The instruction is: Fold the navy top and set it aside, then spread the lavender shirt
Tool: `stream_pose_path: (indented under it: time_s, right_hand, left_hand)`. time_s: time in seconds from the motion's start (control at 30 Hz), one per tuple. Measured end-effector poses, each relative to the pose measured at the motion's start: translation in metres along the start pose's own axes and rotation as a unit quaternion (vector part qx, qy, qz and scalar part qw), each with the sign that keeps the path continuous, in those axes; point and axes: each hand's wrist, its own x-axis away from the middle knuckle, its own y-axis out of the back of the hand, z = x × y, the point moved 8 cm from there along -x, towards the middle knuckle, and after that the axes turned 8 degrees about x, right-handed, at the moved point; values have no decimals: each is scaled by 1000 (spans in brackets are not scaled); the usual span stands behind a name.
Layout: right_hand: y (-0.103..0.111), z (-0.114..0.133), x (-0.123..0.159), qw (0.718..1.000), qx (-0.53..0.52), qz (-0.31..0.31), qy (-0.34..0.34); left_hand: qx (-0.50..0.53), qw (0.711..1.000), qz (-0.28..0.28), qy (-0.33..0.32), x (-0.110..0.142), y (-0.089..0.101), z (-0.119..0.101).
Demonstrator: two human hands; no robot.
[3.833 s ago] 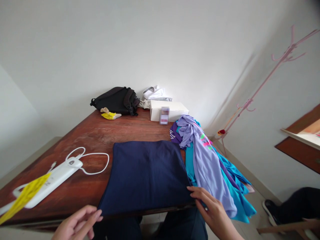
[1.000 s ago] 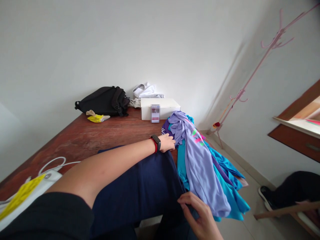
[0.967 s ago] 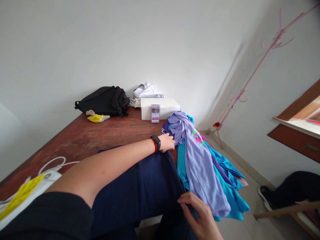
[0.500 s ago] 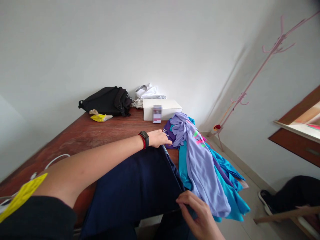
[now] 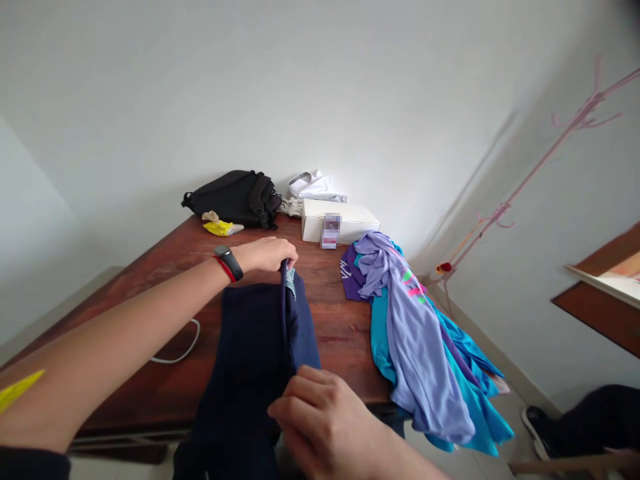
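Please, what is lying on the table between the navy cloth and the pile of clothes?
Only bare table lies between the navy cloth and the pile, as the head view shows.

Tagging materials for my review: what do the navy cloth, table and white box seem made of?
Navy cloth: matte fabric, fibre unclear; it folds softly. Table: probably wood, reddish-brown, faintly glossy, with streaky grain. White box: likely smooth, matte cardboard, judging by its flat sides and crisp edges.
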Motion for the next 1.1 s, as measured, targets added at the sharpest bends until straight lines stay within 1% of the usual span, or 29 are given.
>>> stream_pose_path:
  time_s: [0.1, 0.23, 0.33, 0.43, 0.57, 0.7, 0.8, 0.9, 0.97, 1.07, 1.1]
  right_hand:
    - [-26, 17, -28, 996, 39, 36, 70]
    - [-63, 36, -50, 988, 68, 57, 129]
    - [-87, 46, -59, 984, 73, 69, 150]
    - [-109, 51, -66, 979, 73, 105, 160]
    - [-128, 54, -70, 974, 73, 133, 169]
    - [-135, 51, -66, 974, 66, 138, 167]
    - [-132, 48, -62, 977, 57, 130, 161]
    - [-125, 43, -59, 982, 54, 111, 143]
    - [-120, 39, -58, 986, 55, 101, 118]
    - [-111, 32, -53, 991, 40, 100, 75]
    - [-107, 29, -50, 993, 32, 102, 59]
  left_hand:
    - [26, 999, -26, 35, 34, 4, 15]
    - [56, 996, -35, 59, 78, -2, 36]
    - [77, 993, -49, 74, 104, -9, 58]
    - [119, 985, -76, 98, 124, -18, 80]
    - [198, 964, -106, 138, 142, -33, 98]
    - [238, 945, -135, 179, 154, -44, 109]
    - [270, 923, -168, 216, 159, -47, 119]
    - [312, 890, -208, 258, 164, -44, 124]
    - [341, 859, -228, 308, 170, -42, 126]
    - [384, 807, -227, 386, 180, -46, 124]
    - [394, 799, -219, 399, 182, -49, 122]
